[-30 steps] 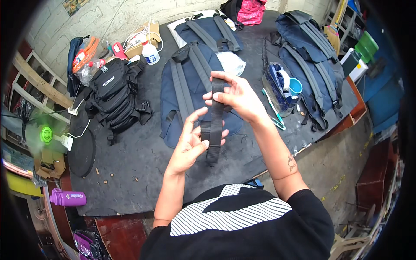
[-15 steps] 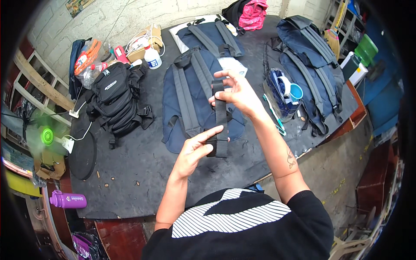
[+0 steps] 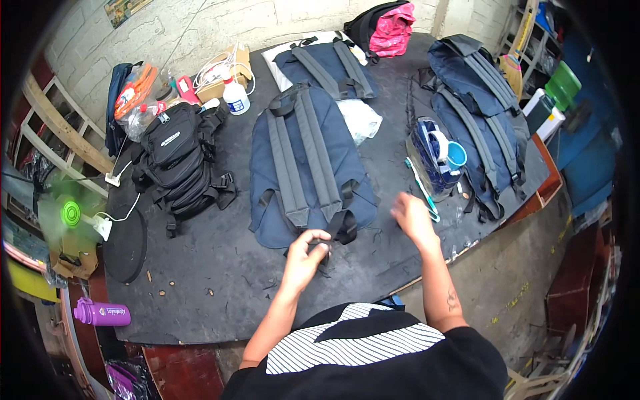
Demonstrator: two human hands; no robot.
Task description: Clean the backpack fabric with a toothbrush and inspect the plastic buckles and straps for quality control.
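Observation:
A navy blue backpack [image 3: 270, 160] lies on the dark tabletop in front of me, its two grey padded shoulder straps [image 3: 319, 150] facing up. At its bottom edge my left hand [image 3: 303, 261] is closed, thumb against the bent forefinger, on a black webbing strap [image 3: 347, 230]. Part of that strap loops loosely to the right of the fingers; the rest is hidden by the hand. My right hand [image 3: 415, 219] hovers over the table to the right of the backpack, near a green-and-white toothbrush [image 3: 420, 181]. Motion blurs its fingers, and nothing shows in them.
Left of the backpack lies a black bag [image 3: 180, 157] with buckles. A spray bottle [image 3: 235, 95] stands behind. To the right are a clear container [image 3: 427, 157] with tape rolls and more navy backpacks [image 3: 477, 120]. A purple bottle [image 3: 103, 313] lies near the left edge.
My right hand has let go of the strap and moved down to the right. My left hand has come slightly lower with the strap, which now hangs in a loose loop instead of stretched upright.

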